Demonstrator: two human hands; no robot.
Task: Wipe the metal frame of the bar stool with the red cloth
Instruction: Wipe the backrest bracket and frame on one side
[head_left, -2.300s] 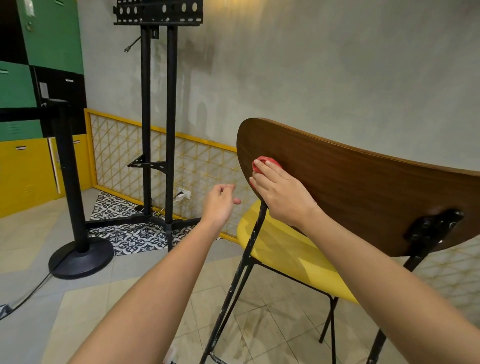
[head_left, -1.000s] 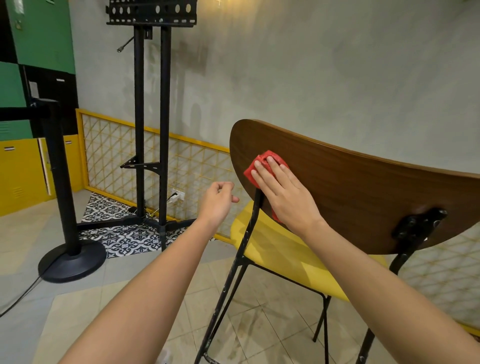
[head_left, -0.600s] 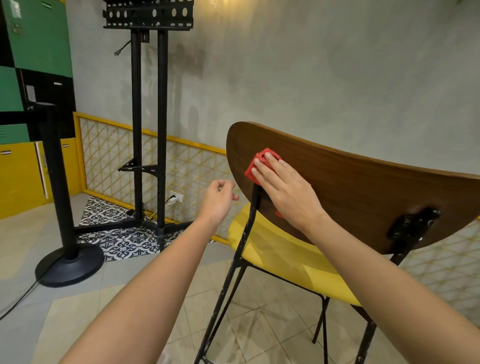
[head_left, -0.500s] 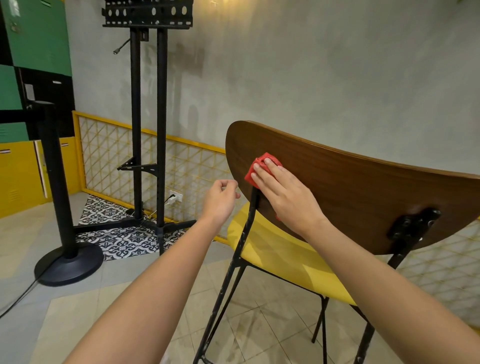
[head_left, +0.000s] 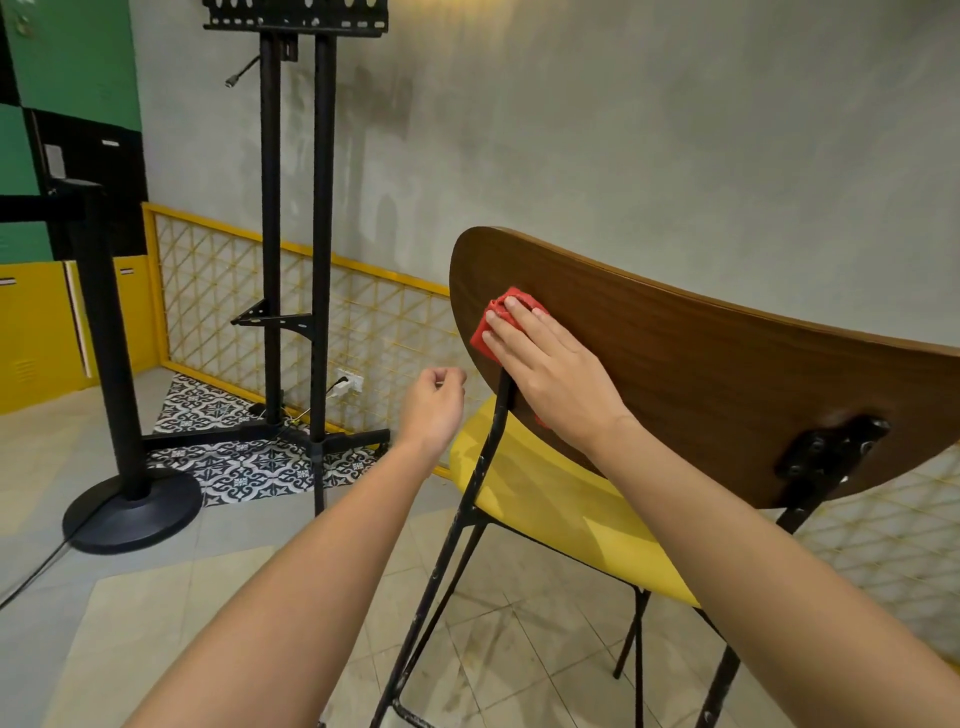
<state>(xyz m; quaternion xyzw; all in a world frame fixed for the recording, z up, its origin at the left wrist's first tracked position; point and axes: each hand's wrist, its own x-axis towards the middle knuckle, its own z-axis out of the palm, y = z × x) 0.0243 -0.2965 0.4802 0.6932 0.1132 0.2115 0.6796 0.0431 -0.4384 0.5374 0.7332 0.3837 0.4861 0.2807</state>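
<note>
The right hand's (head_left: 550, 379) straight fingers (head_left: 519, 325) press the soft, pliant red cloth (head_left: 496, 307) just above the rigid metal frame (head_left: 470, 499), best wrapped round it; the left hand (head_left: 434, 410) curls loosely, empty.

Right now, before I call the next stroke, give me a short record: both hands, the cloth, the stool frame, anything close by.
right hand: flat, fingers straight, pressing the red cloth against the wooden backrest
red cloth: bunched under the fingers at the backrest's left end, just above the black frame post; contact with the post is hidden by the hand
left hand: in the air left of the post, fingers loosely curled, holding nothing
black frame post: paint chipped along it
bracket: bolted on the backrest's right side
nearby: tall black stand by the wall
</note>
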